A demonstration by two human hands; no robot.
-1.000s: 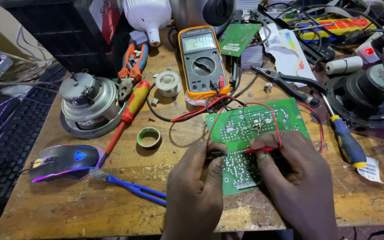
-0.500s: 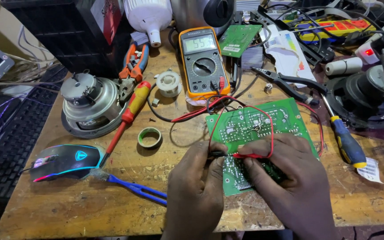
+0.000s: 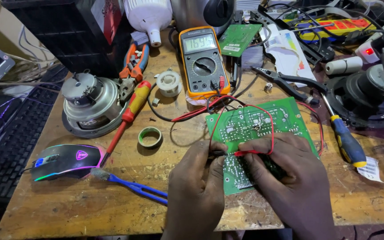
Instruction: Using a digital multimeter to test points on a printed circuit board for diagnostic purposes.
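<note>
Board (image 3: 263, 126) lies flat, near the multimeter (image 3: 202, 60); left hand (image 3: 198, 178) pinches the black probe (image 3: 218, 152), right hand (image 3: 285, 171) pinches the red probe (image 3: 250, 153), tips touching it.

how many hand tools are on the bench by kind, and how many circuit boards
screwdrivers: 2, a red and yellow one and a blue and yellow one
pliers: 2, an orange-handled pair and a black pair
blue-handled brush: 1
green circuit boards: 2, a large one under both hands and a small one behind the multimeter
total: 7
</note>
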